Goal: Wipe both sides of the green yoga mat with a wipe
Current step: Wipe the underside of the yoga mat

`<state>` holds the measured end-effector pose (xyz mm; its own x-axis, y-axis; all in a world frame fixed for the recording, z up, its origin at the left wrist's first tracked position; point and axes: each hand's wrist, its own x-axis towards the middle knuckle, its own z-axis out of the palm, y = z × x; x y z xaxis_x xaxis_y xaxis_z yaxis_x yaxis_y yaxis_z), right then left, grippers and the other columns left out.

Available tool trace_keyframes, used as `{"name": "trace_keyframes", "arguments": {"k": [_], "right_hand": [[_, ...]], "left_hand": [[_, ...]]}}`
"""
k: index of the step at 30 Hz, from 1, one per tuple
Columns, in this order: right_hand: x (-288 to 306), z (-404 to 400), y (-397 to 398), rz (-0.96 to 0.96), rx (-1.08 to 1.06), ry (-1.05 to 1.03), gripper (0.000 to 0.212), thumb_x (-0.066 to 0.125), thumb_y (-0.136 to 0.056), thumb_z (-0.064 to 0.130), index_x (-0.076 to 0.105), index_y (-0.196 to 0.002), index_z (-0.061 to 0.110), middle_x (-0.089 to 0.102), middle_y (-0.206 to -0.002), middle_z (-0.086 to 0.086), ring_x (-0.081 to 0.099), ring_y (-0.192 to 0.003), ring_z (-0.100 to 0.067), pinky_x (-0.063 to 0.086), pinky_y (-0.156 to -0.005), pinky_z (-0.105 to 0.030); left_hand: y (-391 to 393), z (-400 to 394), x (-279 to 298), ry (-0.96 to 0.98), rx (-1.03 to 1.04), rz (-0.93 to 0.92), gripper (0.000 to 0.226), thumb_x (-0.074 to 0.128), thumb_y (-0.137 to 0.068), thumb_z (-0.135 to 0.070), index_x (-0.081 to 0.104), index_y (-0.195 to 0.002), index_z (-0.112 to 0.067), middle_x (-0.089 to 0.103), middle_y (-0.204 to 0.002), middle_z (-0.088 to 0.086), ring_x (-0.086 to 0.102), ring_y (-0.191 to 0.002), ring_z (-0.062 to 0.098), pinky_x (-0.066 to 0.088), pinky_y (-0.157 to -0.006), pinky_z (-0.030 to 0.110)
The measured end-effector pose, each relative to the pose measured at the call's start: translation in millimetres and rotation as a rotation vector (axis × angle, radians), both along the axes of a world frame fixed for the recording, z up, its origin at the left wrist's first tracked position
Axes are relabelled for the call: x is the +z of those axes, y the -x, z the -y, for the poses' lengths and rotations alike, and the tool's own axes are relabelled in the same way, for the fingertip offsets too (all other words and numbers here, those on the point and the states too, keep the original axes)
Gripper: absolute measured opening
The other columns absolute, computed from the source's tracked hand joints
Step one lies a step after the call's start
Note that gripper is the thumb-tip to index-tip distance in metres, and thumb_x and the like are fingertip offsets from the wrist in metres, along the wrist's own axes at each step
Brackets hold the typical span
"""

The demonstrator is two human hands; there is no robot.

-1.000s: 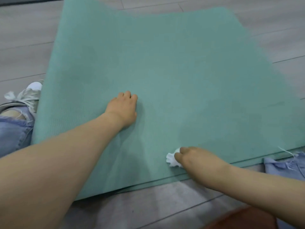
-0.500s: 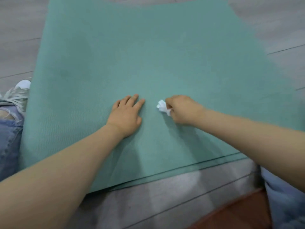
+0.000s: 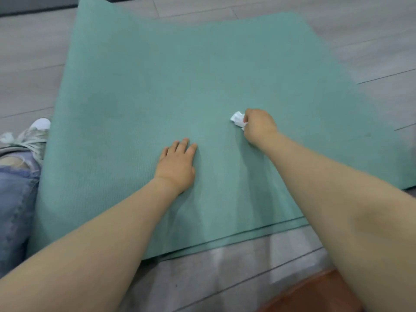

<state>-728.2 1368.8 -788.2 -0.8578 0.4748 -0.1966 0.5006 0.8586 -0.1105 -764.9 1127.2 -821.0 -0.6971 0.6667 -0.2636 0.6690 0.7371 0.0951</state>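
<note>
The green yoga mat (image 3: 191, 82) lies spread over the grey floor, doubled over so that two layered edges show along its near side. My left hand (image 3: 176, 164) rests flat on the mat near its middle, fingers straight and pointing away from me. My right hand (image 3: 258, 127) grips a crumpled white wipe (image 3: 238, 119) and holds it against the mat, to the right of and a little beyond the left hand. The wipe sticks out from the left side of the fist.
A knee in torn blue jeans (image 3: 15, 188) and a white sneaker (image 3: 36, 134) lie at the mat's left edge. A reddish-brown object (image 3: 315, 293) sits at the bottom right. Grey floorboards (image 3: 213, 273) surround the mat.
My right hand has carried the wipe from the mat's near edge up across the mat, ending to the right of my left hand. My left hand has stayed flat on the mat.
</note>
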Motion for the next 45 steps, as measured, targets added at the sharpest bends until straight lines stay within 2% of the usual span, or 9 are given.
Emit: {"name": "trace_keyframes", "arguments": {"k": [4, 10, 16, 24, 30, 35, 37, 41, 45], "right_hand": [[1.4, 41.8, -68.9, 0.060, 0.367, 0.109, 0.013, 0.053, -0.085, 0.016, 0.058, -0.096, 0.011, 0.062, -0.105, -0.012, 0.058, -0.099, -0.032, 0.041, -0.076, -0.030], [28.1, 75.9, -184.9, 0.528, 0.928, 0.123, 0.020, 0.058, -0.081, 0.021, 0.053, -0.100, 0.016, 0.056, -0.106, -0.006, 0.054, -0.099, -0.029, 0.040, -0.073, -0.035], [16.4, 48.4, -111.9, 0.360, 0.805, -0.004, 0.023, 0.057, -0.085, 0.023, 0.053, -0.107, 0.015, 0.058, -0.110, -0.007, 0.056, -0.103, -0.028, 0.039, -0.074, -0.031], [-16.5, -34.6, -24.6, -0.077, -0.092, -0.081, 0.022, 0.051, -0.090, 0.012, 0.054, -0.109, 0.002, 0.058, -0.111, -0.024, 0.057, -0.102, -0.039, 0.045, -0.082, -0.039], [-7.0, 37.6, -123.0, 0.114, 0.600, 0.017, 0.019, 0.054, -0.084, 0.014, 0.052, -0.103, 0.016, 0.058, -0.096, -0.011, 0.058, -0.088, -0.032, 0.034, -0.061, -0.032], [-2.9, 38.5, -163.5, 0.080, 1.093, 0.052, 0.015, 0.052, -0.073, 0.026, 0.043, -0.084, 0.024, 0.055, -0.072, 0.001, 0.056, -0.061, -0.020, 0.035, -0.046, -0.024], [-9.0, 13.8, -123.9, 0.067, 0.921, -0.015, 0.016, 0.060, -0.078, 0.017, 0.050, -0.090, 0.018, 0.059, -0.081, -0.007, 0.059, -0.072, -0.027, 0.041, -0.055, -0.029], [-8.9, -23.3, -62.7, 0.033, 0.133, -0.143, 0.019, 0.045, -0.094, 0.009, 0.053, -0.110, 0.002, 0.056, -0.111, -0.022, 0.055, -0.105, -0.039, 0.043, -0.084, -0.040], [1.4, 17.2, -69.8, 0.119, 0.205, -0.185, 0.033, 0.037, -0.091, -0.004, 0.050, -0.121, 0.002, 0.057, -0.117, -0.019, 0.056, -0.109, -0.035, 0.044, -0.086, -0.038]], "left_hand": [[0.5, 3.8, -4.1, -0.003, -0.021, -0.023, 0.066, 0.045, -0.095, -0.026, 0.020, -0.156, -0.022, 0.012, -0.165, 0.005, 0.013, -0.150, 0.027, 0.013, -0.122, 0.041], [1.4, 5.9, -3.9, -0.004, -0.057, -0.033, 0.065, 0.042, -0.096, -0.030, 0.019, -0.156, -0.019, 0.013, -0.164, 0.008, 0.014, -0.149, 0.029, 0.014, -0.121, 0.042], [10.8, 10.8, 5.0, -0.018, -0.101, 0.023, 0.062, 0.046, -0.094, -0.026, 0.030, -0.153, -0.017, 0.028, -0.155, 0.013, 0.028, -0.143, 0.030, 0.025, -0.118, 0.040], [-16.8, 9.2, -2.1, 0.067, -0.047, -0.008, 0.068, 0.034, -0.100, -0.050, 0.011, -0.158, -0.023, 0.005, -0.165, 0.009, 0.007, -0.151, 0.028, 0.008, -0.122, 0.042], [17.0, 26.9, 8.4, -0.060, -0.125, 0.057, 0.055, 0.034, -0.101, -0.045, 0.034, -0.152, -0.025, 0.027, -0.161, -0.001, 0.030, -0.146, 0.020, 0.025, -0.117, 0.035], [15.0, 38.4, 7.6, -0.047, -0.180, 0.088, 0.061, 0.026, -0.097, -0.037, 0.033, -0.153, -0.014, 0.027, -0.161, 0.008, 0.030, -0.146, 0.028, 0.017, -0.120, 0.034], [-9.0, 39.5, -3.0, -0.071, -0.083, 0.054, 0.075, 0.014, -0.085, -0.041, 0.038, -0.150, -0.013, 0.032, -0.158, 0.014, 0.032, -0.144, 0.034, 0.020, -0.119, 0.043], [-83.5, 25.0, -15.9, -0.102, 0.082, 0.031, 0.066, 0.028, -0.082, -0.034, 0.057, -0.138, -0.018, 0.048, -0.145, 0.023, 0.046, -0.133, 0.044, 0.033, -0.110, 0.057], [-105.7, 14.4, -19.5, -0.120, 0.052, 0.013, 0.063, 0.033, -0.079, -0.033, 0.060, -0.135, -0.020, 0.051, -0.143, 0.020, 0.048, -0.131, 0.043, 0.034, -0.106, 0.063]]}}
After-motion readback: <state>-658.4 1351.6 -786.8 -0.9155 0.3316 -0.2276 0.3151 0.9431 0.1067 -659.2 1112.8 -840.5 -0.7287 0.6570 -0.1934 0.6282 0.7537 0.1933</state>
